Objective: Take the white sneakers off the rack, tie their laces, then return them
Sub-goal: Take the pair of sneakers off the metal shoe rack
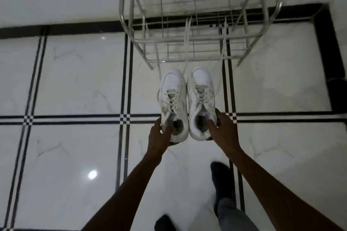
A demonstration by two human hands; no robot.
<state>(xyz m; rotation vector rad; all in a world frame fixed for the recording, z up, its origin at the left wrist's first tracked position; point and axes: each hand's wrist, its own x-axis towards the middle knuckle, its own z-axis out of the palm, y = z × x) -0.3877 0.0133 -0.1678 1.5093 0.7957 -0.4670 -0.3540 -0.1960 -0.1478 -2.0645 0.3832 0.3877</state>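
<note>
Two white sneakers are held side by side in front of me, toes pointing away, in front of the wire shoe rack (195, 39). My left hand (159, 135) grips the heel collar of the left sneaker (173, 99), thumb inside the opening. My right hand (221, 129) grips the heel collar of the right sneaker (201, 97) the same way. The laces hang loose and untied; long white ends trail up toward the rack's wire shelves. The rack's shelves that I can see hold no shoes.
The floor is glossy white marble tile (78, 84) with black inlay lines and a black border by the wall. My feet in dark socks (223, 180) stand below the shoes. A dark object (338, 88) sits at the right edge.
</note>
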